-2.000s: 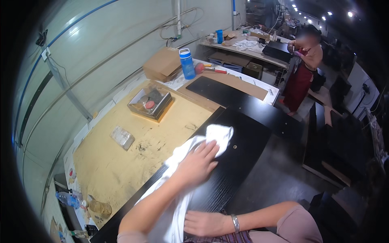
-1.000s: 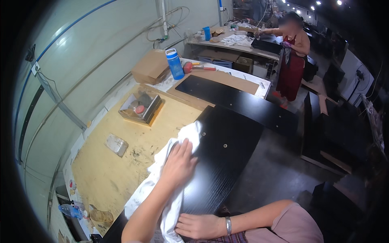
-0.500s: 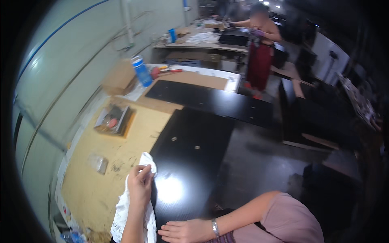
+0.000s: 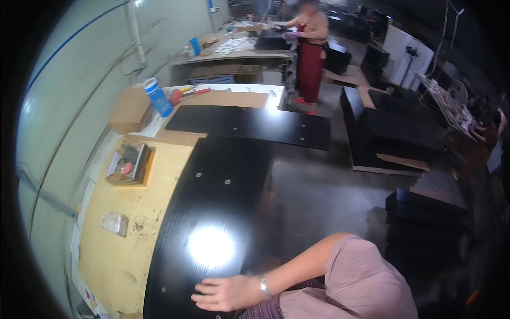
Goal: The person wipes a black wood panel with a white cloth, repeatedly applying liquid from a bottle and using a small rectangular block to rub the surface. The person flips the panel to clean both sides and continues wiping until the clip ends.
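My right hand (image 4: 226, 293) lies flat on a glossy black board (image 4: 218, 199), its fingers spread and pointing left. A silvery bracelet sits on that wrist. The board has several small round metal-rimmed holes and a bright light reflection just beyond my fingers. It rests along the right side of a yellowish worktop (image 4: 141, 204). My left hand is out of view, and so is the white cloth. Past the far end of this board, a second black board (image 4: 255, 125) lies crosswise.
On the worktop are a small box of odds and ends (image 4: 127, 165) and a clear plastic-looking block (image 4: 115, 223). Behind them stand a blue bottle (image 4: 158, 97) and a cardboard box (image 4: 130, 109). A person (image 4: 312, 50) works at a far table; black panels (image 4: 393, 127) are stacked at right.
My left hand and the white cloth have gone out of view from the board's left edge. My right hand stays flat on the board. The view has shifted to the right.
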A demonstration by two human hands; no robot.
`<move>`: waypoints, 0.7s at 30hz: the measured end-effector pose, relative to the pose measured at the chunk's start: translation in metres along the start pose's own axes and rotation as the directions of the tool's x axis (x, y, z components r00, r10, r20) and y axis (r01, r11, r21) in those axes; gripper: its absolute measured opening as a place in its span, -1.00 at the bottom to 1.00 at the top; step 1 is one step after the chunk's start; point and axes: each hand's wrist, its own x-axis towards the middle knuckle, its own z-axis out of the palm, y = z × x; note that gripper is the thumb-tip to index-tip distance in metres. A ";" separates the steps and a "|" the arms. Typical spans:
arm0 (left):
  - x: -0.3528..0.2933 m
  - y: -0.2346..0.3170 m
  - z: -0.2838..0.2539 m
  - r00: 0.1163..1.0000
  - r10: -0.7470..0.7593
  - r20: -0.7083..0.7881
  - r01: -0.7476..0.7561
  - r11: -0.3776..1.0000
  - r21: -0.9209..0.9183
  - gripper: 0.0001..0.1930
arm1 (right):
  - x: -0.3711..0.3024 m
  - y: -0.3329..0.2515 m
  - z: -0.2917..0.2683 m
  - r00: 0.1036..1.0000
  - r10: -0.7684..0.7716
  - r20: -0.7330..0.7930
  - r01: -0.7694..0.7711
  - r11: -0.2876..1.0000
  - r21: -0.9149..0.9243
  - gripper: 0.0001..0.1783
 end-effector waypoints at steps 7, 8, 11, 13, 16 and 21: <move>-0.211 -0.233 -0.126 0.864 -0.148 -0.481 0.424 0.726 0.541 -0.75 | 0.020 -0.006 -0.019 0.993 -0.035 0.112 0.035 0.999 0.002 -0.54; -0.229 -0.243 -0.130 0.795 -0.234 -0.560 0.518 0.743 0.425 -0.75 | 0.025 -0.007 -0.027 0.984 -0.035 0.175 0.040 0.999 -0.027 -0.53; -0.299 -0.276 -0.132 0.525 -0.509 -0.682 0.646 0.760 -0.070 -0.76 | 0.041 -0.008 -0.051 0.972 -0.095 0.213 0.119 0.987 -0.105 -0.59; -0.347 -0.271 -0.118 0.369 -0.633 -0.681 0.610 0.717 -0.337 -0.76 | 0.061 -0.016 -0.066 0.957 -0.163 0.239 0.182 0.981 -0.059 -0.64; -0.369 -0.232 -0.085 0.239 -0.702 -0.670 0.511 0.678 -0.528 -0.76 | 0.091 -0.027 -0.091 0.952 -0.232 0.198 0.242 0.970 -0.028 -0.71; -0.368 -0.182 -0.046 0.117 -0.736 -0.667 0.391 0.651 -0.650 -0.78 | 0.132 -0.014 -0.106 0.946 -0.293 0.137 0.304 0.951 -0.066 -0.72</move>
